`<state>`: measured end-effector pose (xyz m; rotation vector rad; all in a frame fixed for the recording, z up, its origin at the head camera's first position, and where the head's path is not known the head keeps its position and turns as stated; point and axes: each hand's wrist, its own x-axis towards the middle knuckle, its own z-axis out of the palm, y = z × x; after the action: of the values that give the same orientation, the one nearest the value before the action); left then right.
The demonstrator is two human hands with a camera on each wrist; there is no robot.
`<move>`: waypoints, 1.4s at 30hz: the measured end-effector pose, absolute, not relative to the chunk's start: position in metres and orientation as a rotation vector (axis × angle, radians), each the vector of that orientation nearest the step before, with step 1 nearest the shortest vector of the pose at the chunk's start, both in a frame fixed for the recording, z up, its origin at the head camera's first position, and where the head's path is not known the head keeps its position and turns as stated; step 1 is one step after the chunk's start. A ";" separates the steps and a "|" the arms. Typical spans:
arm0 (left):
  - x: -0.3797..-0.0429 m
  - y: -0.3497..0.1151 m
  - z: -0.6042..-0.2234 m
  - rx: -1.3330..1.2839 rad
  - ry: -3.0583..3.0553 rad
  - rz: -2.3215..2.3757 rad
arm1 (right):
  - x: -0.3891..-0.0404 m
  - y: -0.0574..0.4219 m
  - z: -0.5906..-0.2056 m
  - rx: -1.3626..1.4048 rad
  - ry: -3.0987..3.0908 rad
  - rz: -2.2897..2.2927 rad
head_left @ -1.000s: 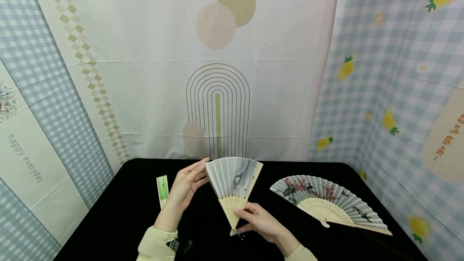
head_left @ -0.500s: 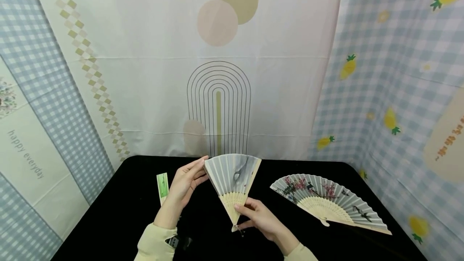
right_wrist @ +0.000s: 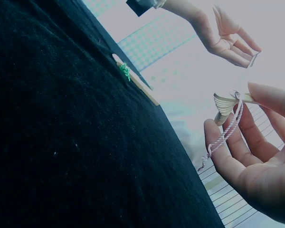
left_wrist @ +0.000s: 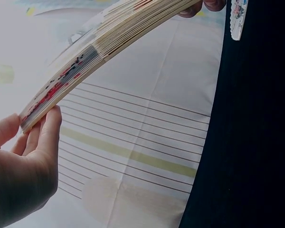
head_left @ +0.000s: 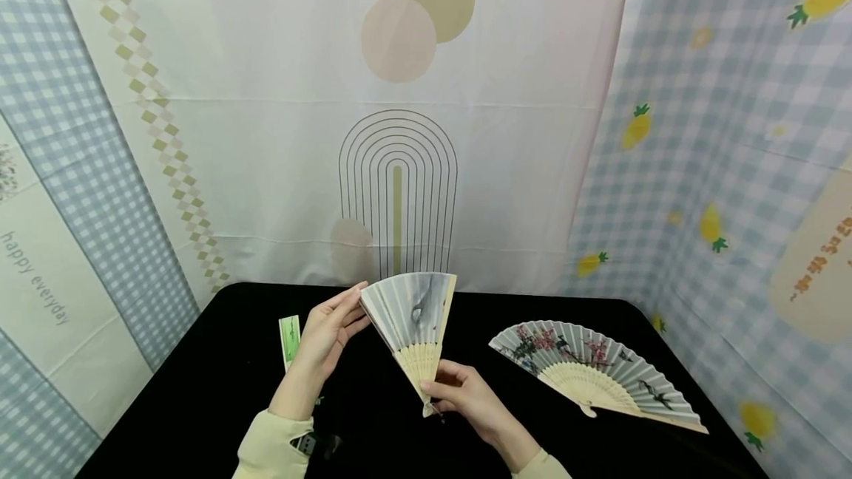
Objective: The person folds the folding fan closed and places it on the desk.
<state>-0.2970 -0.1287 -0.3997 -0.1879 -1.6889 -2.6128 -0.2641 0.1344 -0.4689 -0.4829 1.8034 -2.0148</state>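
One pleated wedge-shaped fan (head_left: 407,313), left fingers (left_wrist: 49,132) pinching its edge, right fingers (head_left: 455,370) gripping slatted ribs (head_left: 416,362)

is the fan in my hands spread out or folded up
Partly spread: the held fan is a pleated wedge in the head view; the left wrist view shows ribs stacked together.

Got a black cloth-covered table (head_left: 386,420) here, rounded at both far corners. Seeing a pleated fan (head_left: 592,372) spread wide on it near the right edge, printed with pink blossoms, pivot-end toward the near edge. Also spotting a slim green folded fan (head_left: 289,337) toward the far left corner, partly hidden.
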 end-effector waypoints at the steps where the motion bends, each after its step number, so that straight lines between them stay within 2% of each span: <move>1: -0.298 -0.129 -0.399 -0.190 -1.690 -2.615 | -0.264 0.134 -0.468 -0.486 1.805 -2.013; 42: -0.297 -0.129 -0.403 -0.151 -1.728 -2.639 | -0.262 0.134 -0.473 -0.507 1.785 -1.936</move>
<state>-0.2971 -0.1285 -0.4032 -0.1512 -1.7282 -2.6392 -0.2625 0.1344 -0.4729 -0.5068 1.7853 -1.9359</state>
